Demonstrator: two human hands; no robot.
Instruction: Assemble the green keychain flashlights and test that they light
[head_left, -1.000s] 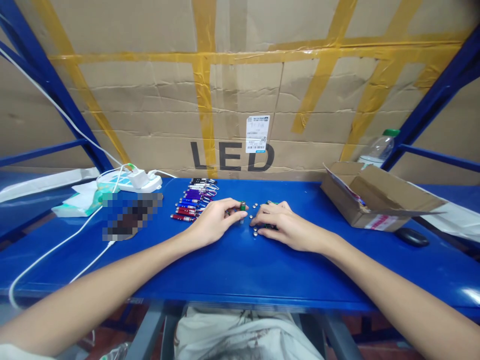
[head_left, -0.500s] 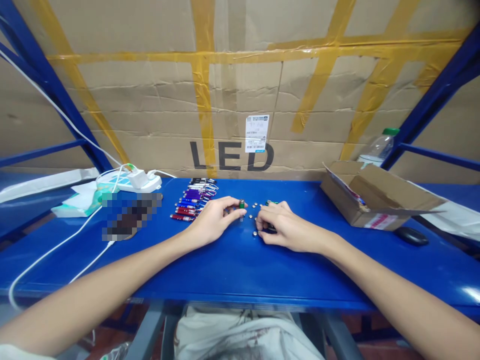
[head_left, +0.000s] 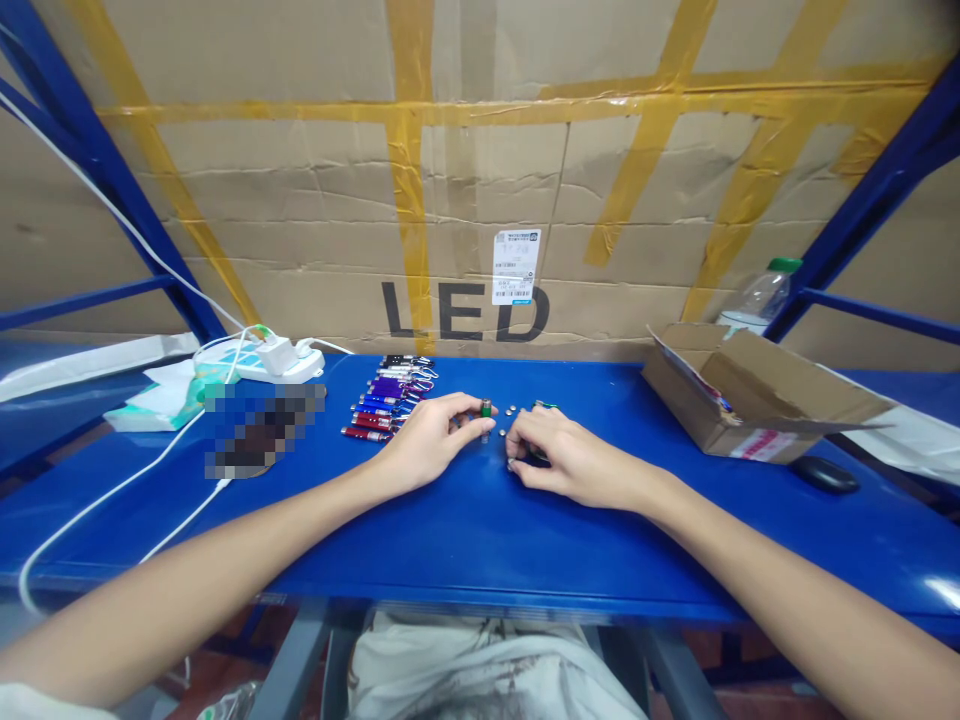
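Note:
My left hand [head_left: 431, 440] pinches a short green metal tube [head_left: 486, 409], held upright between thumb and fingers, its silvery top end uppermost. My right hand [head_left: 559, 448] is closed, thumb and fingertip together on a small silver button cell [head_left: 511, 465] low over the table. Several more button cells [head_left: 510, 411] lie between the two hands. A green piece [head_left: 544, 405] shows just behind my right hand, mostly covered by it. Left of my left hand lies a row of small keychain flashlights [head_left: 371, 421] in red, blue, purple, silver and black, with carabiner clips.
On the right are an open cardboard box [head_left: 712, 425], a black computer mouse [head_left: 825, 474] and a plastic bottle [head_left: 757, 295]. A power strip [head_left: 289, 365], tissue pack [head_left: 154, 405], white cables and a blurred dark object [head_left: 262, 435] occupy the left. A large carton [head_left: 465, 200] stands behind the blue table [head_left: 450, 540].
My right thumb and fingertip have closed on the nearest button cell, which lay just beside them. My left hand keeps the green tube in the same place.

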